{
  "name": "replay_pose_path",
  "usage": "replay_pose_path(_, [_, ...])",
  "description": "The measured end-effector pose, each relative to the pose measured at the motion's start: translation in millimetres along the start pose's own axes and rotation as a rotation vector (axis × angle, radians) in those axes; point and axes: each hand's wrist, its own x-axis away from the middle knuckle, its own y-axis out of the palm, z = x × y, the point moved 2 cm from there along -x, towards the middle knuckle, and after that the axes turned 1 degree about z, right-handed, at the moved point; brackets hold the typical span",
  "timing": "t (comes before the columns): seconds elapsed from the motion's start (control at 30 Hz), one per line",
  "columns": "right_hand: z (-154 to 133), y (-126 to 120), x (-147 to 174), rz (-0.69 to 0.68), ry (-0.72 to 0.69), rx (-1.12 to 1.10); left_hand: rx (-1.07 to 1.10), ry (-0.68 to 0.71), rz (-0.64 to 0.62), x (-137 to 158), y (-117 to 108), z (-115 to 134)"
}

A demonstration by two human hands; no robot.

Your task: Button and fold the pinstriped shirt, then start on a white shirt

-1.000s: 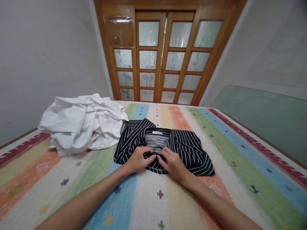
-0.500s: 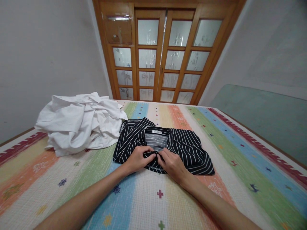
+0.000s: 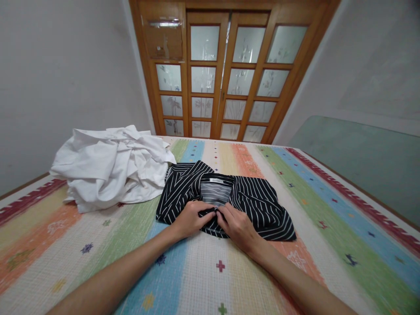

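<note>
Across the patterned bench (image 3: 203,271) almost nothing has shifted in the last second, so work at the collar seems still under way. The striped shirt (image 3: 254,194) lies mid-bench, right of the white cloth (image 3: 108,166), black with white lines, folded and rumpled. The left hand (image 3: 193,217) and right hand (image 3: 239,224) stay nearly closed, pinching its near neckline; a pale label (image 3: 216,180) shows on the far side

Surface (image 3: 206,271) is all colourful stripes with little motifs, got a crumpled white cloth (image 3: 108,168) heaped mid-left and a black striped shirt (image 3: 257,199) just beside it, mid-frame.
</note>
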Motion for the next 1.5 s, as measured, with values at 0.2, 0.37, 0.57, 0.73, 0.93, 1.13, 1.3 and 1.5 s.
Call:
replay_pose_path(0.2, [0.8, -1.6, 0.3, 0.005, -0.024, 0.009, -0.052, 0.025, 0.014, 2.0, 0.8, 2.5])
replay_pose_path(0.37, [8.3, -1.2, 1.0, -0.008, -0.021, 0.024, -0.090, 0.043, -0.031, 1.9, 0.6, 4.8])
replay_pose_path(0.57, [33.0, -15.3, 0.7, 0.107, -0.001, 0.251, 0.005, -0.021, 0.057, 3.8, -2.0, 3.8])
replay_pose_path(0.73, [53.9, -42.8, -3.8, 0.211, 0.105, 0.267, -0.018, -0.129, 0.275, -5.3, -24.0, 2.6])
replay_pose_path(0.93, [60.2, -84.6, -22.0, 0.339, 0.181, 0.208, 0.018, -0.108, 0.409, -23.1, -64.7, 30.3])
replay_pose_path(1.13, [47.0, -131.5, -51.9, 0.363, 0.120, 0.155, 0.137, -0.048, 0.429, -32.5, -104.8, 85.8])
replay_pose_path(1.3, [78.5, -128.0, -66.7, 0.267, 0.261, 0.215, -0.147, -0.036, 0.333, -62.1, -125.6, 61.4])
replay_pose_path(1.5, [82.6, -65.3, -60.6, -0.060, 0.396, 0.247, -0.616, -0.094, 0.022, -70.3, -82.9, -11.5])
